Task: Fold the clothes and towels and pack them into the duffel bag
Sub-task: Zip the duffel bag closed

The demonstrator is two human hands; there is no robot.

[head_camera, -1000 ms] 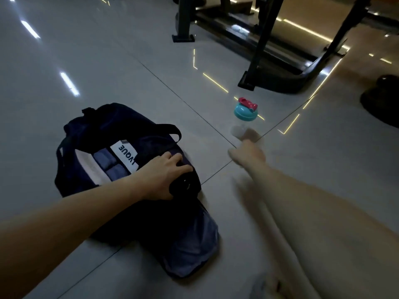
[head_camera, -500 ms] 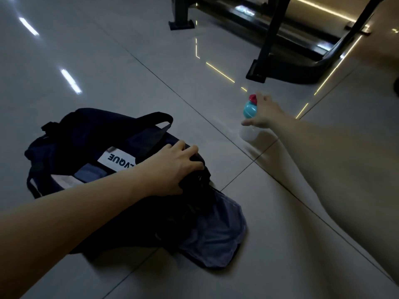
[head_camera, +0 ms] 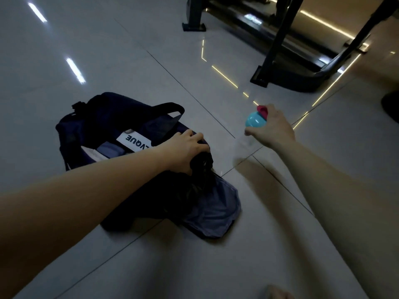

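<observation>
The left hand (head_camera: pixel 185 152) curls its grip round the rim of the duffel bag (head_camera: pixel 103 119); right of the bag, the right hand (head_camera: pixel 275 130) has its grip wrapped round a teal-capped bottle (head_camera: pixel 255 120).

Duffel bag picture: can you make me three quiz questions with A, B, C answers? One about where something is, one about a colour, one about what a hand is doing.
1. Where is the duffel bag?
A. on the tiled floor
B. on a chair
C. on a bed

2. What colour is the bottle lid?
A. yellow
B. turquoise
C. black

3. What is the right hand doing?
A. lying flat
B. zipping the bag
C. gripping the bottle

Answers:
1 A, tiles show all round it.
2 B, the round cap is turquoise.
3 C, its fingers curl round the bottle.
</observation>
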